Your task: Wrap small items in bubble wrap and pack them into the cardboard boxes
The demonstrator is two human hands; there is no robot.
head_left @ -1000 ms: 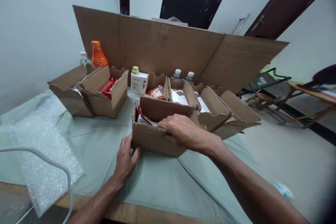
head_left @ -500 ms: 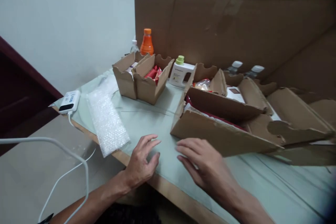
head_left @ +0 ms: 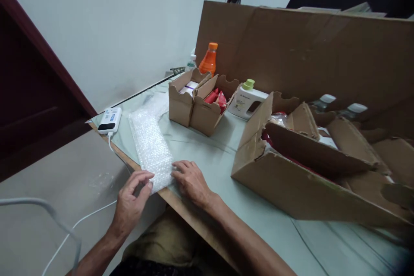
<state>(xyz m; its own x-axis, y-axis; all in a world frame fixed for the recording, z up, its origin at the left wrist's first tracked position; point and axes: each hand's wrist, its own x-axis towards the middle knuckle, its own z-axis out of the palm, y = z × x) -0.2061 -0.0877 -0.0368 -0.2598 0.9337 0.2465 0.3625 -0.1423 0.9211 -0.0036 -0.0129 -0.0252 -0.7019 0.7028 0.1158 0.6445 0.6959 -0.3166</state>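
A strip of clear bubble wrap (head_left: 152, 144) lies on the table, its near end at the wooden front edge. My left hand (head_left: 132, 196) is at the left corner of that end, thumb and fingers curved with a gap between them. On the opposite side, my right hand (head_left: 192, 181) has its fingers stretched out, their tips touching the wrap's right edge. Neither hand has visibly closed on the wrap.
A white power bank (head_left: 110, 120) with a cable sits at the table's left corner. Behind are small cardboard boxes (head_left: 202, 118), an orange bottle (head_left: 208, 60) and a white jug (head_left: 247, 101). A larger cardboard box (head_left: 274, 181) stands on the right.
Both hands have moved left from the bare tabletop to the near end of the bubble wrap. The view has turned left, so the boxes appear farther right.
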